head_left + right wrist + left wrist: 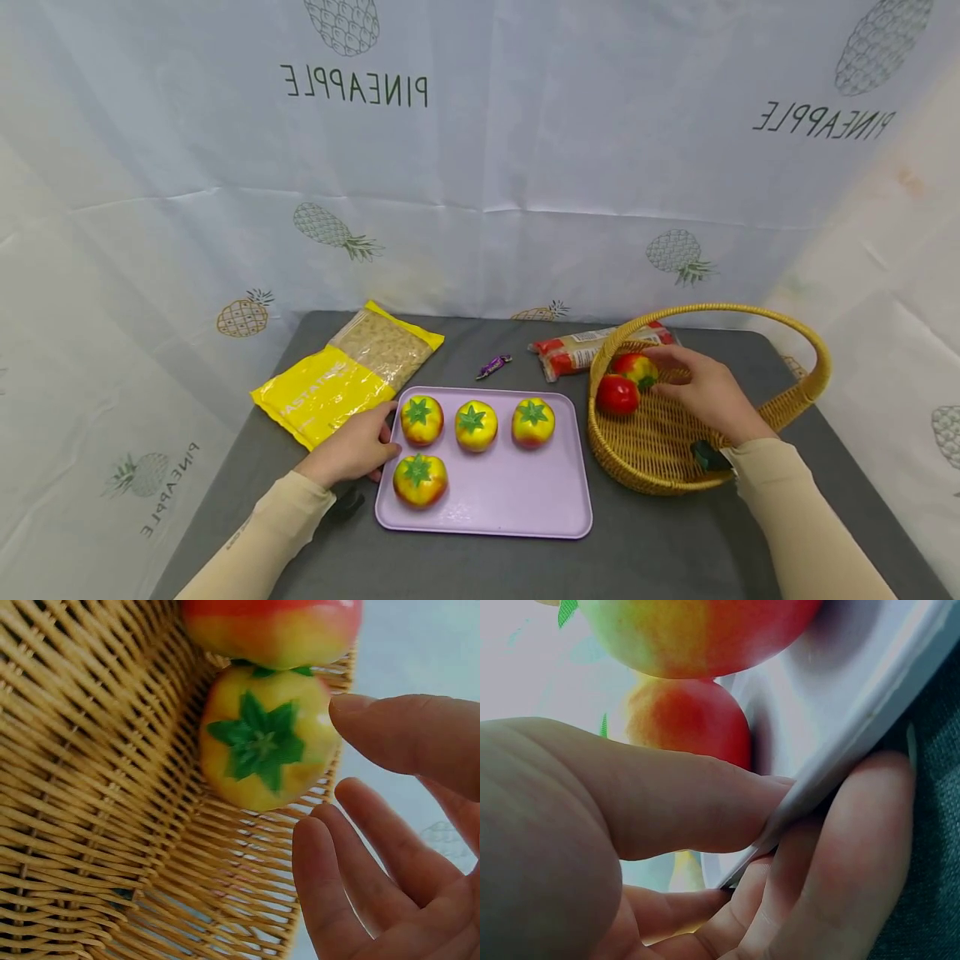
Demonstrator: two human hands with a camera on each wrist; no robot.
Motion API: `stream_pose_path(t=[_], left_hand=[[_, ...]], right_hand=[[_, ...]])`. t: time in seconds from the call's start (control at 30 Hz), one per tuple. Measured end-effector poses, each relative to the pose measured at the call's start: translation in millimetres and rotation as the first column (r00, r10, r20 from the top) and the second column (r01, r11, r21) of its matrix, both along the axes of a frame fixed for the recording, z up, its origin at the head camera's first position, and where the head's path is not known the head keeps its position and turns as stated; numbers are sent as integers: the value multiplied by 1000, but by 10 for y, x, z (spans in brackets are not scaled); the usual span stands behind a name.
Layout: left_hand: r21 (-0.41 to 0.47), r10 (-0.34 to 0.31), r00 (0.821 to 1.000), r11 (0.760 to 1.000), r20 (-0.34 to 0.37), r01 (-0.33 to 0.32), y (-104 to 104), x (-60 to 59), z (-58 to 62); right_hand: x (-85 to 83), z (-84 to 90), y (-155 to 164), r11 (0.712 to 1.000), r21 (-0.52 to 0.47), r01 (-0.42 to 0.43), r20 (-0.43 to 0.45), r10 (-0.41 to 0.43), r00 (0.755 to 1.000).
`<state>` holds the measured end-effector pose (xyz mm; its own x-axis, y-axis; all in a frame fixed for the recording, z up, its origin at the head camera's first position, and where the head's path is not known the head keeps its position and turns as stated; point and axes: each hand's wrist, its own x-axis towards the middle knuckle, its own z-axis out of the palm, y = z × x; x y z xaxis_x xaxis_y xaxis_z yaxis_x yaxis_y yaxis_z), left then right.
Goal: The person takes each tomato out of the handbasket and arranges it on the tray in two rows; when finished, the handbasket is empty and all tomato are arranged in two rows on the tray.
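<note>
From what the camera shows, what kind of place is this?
Probably a staged tabletop set, not a real kitchen: a pineapple-print sheet is hung behind a grey table, which holds toy-like tomatoes on a tray.

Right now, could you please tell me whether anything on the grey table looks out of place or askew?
Little stands out. The lilac plastic tray holds four toy tomatoes, but the fourth sits alone in front of the row of three. The small purple wrapped sweet lies loose on the table, apart from everything else.
</note>
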<state>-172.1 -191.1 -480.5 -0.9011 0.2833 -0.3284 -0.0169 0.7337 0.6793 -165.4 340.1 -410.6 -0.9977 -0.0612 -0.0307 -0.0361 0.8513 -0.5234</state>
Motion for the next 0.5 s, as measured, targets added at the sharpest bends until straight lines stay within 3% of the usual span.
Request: stream_pose_path(t=[0.5], left_hand=[[10,13,1000,1000,3,-13,1,11,-4]], right_hand=[[-203,-121,37,1000,18,-17,16,17,1000]])
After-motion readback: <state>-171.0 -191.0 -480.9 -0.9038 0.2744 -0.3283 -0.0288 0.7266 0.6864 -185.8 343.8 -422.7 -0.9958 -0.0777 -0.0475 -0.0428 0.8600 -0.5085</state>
